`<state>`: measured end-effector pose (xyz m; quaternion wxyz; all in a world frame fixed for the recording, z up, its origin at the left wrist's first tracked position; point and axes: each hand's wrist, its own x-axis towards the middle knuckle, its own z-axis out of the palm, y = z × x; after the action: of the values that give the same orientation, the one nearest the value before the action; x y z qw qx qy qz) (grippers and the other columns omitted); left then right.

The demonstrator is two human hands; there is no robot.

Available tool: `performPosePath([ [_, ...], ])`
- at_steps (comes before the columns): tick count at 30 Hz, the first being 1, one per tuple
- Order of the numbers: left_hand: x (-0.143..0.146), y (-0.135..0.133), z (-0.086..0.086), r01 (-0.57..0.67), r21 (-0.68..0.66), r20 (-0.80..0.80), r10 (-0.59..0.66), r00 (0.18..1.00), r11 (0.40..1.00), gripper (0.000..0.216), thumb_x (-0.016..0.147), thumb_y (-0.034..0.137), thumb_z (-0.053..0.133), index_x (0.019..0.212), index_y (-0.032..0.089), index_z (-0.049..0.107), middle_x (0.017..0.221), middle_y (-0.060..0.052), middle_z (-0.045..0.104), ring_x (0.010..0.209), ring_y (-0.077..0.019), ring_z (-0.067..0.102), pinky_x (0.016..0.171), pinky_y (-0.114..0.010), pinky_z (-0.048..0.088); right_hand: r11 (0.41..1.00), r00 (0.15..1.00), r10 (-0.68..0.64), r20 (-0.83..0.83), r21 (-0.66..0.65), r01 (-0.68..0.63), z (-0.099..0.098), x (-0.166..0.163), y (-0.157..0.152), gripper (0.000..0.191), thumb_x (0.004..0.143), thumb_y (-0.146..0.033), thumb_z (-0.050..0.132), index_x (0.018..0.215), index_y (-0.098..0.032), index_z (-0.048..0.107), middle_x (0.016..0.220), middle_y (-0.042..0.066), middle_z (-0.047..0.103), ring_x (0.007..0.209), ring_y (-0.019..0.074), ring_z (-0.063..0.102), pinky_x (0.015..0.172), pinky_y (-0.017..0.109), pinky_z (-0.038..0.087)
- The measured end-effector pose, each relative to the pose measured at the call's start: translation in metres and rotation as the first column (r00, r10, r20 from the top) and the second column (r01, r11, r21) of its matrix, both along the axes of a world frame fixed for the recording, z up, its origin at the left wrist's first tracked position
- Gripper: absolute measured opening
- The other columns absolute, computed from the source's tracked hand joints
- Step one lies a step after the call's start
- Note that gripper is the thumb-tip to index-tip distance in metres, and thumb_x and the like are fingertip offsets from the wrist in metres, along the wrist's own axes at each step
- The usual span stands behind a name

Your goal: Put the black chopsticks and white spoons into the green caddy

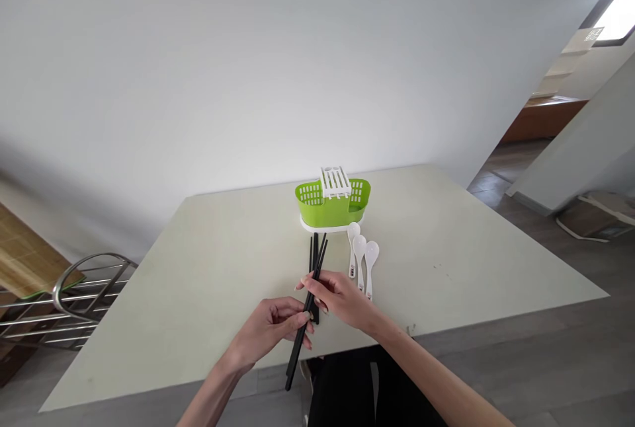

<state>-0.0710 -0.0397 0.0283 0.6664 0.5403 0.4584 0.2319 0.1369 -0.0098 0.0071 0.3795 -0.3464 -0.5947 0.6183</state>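
Note:
A pair of black chopsticks (296, 355) slants between my two hands above the table's near edge. My left hand (272, 324) grips them toward their thick lower end, thumb on top. Higher up the same pair, my right hand (337, 295) pinches them with thumb and fingers. More black chopsticks (316, 245) lie on the table behind, partly covered by my hands. Three white spoons (371, 256) rest just right of my right hand, bowls pointing away from me. Beyond them stands a green basket (325, 214) with slotted sides, a white base and a white slatted piece on top.
The pale table (238, 248) backs onto a white wall (248, 70). A metal rack (64, 311) with a bamboo board (34, 248) stands off the left edge. On the right, beyond the table, is a doorway with grey flooring.

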Motion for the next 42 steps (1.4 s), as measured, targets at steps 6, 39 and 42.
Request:
performPosePath([
  [6, -0.004, -0.004, 0.002, 0.024, -0.050, -0.015, -0.025, 1.000, 0.998, 0.045, 0.084, 0.060, 0.079, 0.088, 0.015, 0.074, 0.089, -0.007, 0.078, 0.074, -0.0208, 0.076, 0.075, -0.033, 0.057, 1.000, 1.000, -0.026, -0.013, 0.008, 0.027, -0.006, -0.001, 0.000, 0.057, 0.100, -0.069, 0.055, 0.109, -0.018, 0.077, 0.066, -0.005, 0.048, 0.059, 0.0115, 0.050, 0.056, 0.025, 0.037],
  [39, -0.024, 0.012, -0.008, -0.025, 0.221, -0.180, 0.066, 0.981, 0.975, 0.043, 0.090, 0.060, 0.071, 0.087, 0.018, 0.082, 0.070, -0.005, 0.073, 0.060, -0.0132, 0.058, 0.056, -0.025, 0.041, 0.967, 0.969, -0.226, 0.099, 0.147, 0.210, 0.061, 0.056, 0.012, 0.040, 0.100, -0.061, 0.063, 0.092, -0.022, 0.061, 0.079, 0.002, 0.072, 0.067, 0.0158, 0.067, 0.058, 0.028, 0.051],
  [42, -0.028, 0.026, -0.011, -0.052, 0.286, -0.166, 0.103, 0.981, 0.957, 0.041, 0.089, 0.059, 0.071, 0.088, 0.019, 0.082, 0.075, -0.005, 0.075, 0.069, -0.0164, 0.065, 0.066, -0.027, 0.048, 0.935, 0.950, -0.291, 0.109, 0.244, 0.258, 0.086, 0.069, 0.026, 0.040, 0.098, -0.062, 0.065, 0.090, -0.022, 0.062, 0.079, 0.003, 0.072, 0.069, 0.0167, 0.068, 0.059, 0.028, 0.052],
])
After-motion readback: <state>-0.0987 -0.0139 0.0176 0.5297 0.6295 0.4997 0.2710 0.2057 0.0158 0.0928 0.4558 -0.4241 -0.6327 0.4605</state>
